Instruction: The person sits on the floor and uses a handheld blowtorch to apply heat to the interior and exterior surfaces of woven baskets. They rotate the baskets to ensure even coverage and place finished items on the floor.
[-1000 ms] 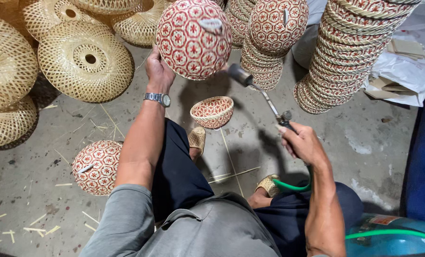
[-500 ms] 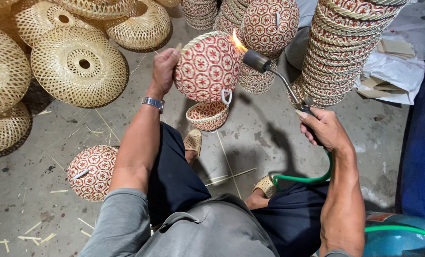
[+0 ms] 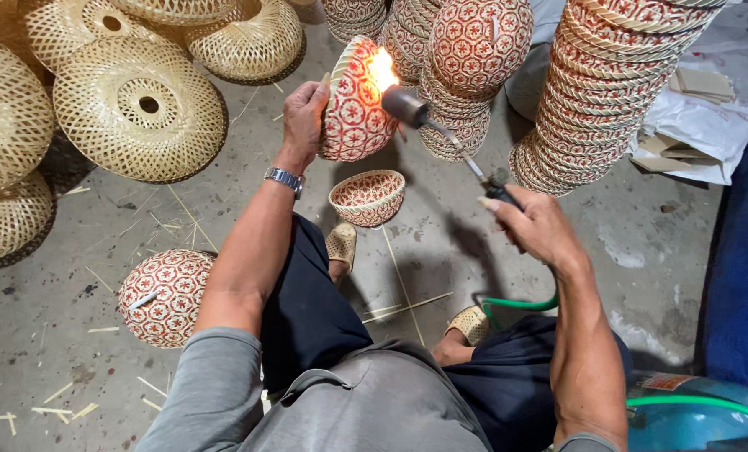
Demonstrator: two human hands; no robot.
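The concrete floor [image 3: 97,276] carries all the work and is strewn with thin bamboo splinters. Along its upper left edge lie several large natural-colour woven bamboo lampshades [image 3: 139,109], each with a round centre hole. At upper right stands a tall leaning stack of red-patterned woven bowls [image 3: 600,92], with further stacks of the same bowls [image 3: 474,50] beside it at top centre. A blue gas cylinder [image 3: 692,414] sits at the lower right corner, and a green hose [image 3: 520,303] runs from it toward the torch.

One red-patterned basket lies upside down [image 3: 166,295] on the floor, left of the seated person's knee. A smaller red-patterned bowl [image 3: 367,197] rests upright on the floor just in front of the person's sandalled feet.

The left hand [image 3: 304,117], with a metal wristwatch [image 3: 284,178] on the wrist, is closed on the rim of a red-patterned woven basket [image 3: 355,105], held tilted on edge in the air above the small bowl. The right hand [image 3: 531,224] is clamped around the handle of a gas torch [image 3: 441,134]. The torch nozzle points at the held basket, and its flame [image 3: 382,69] touches the upper rim.
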